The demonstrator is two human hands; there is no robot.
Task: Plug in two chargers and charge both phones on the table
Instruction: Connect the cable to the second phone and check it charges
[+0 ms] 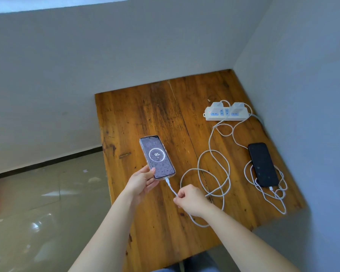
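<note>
My left hand (141,182) holds a phone in a clear case (157,157) by its lower end, above the wooden table (145,107). Its screen is lit and reads 95%. A white cable (214,173) is plugged into its bottom end, and my right hand (190,201) pinches that cable a short way from the plug. A black phone (263,164) lies screen-up at the right, dark, with a second white cable (271,195) in its bottom port. Both cables run to two white chargers (217,105) (238,106) seated in the power strip (227,113).
The table sits in a corner, walls close behind and to the right. Loose loops of cable cover the table's middle and right. The table's left edge drops to a shiny tiled floor (47,203). A red light glows on the strip's left end.
</note>
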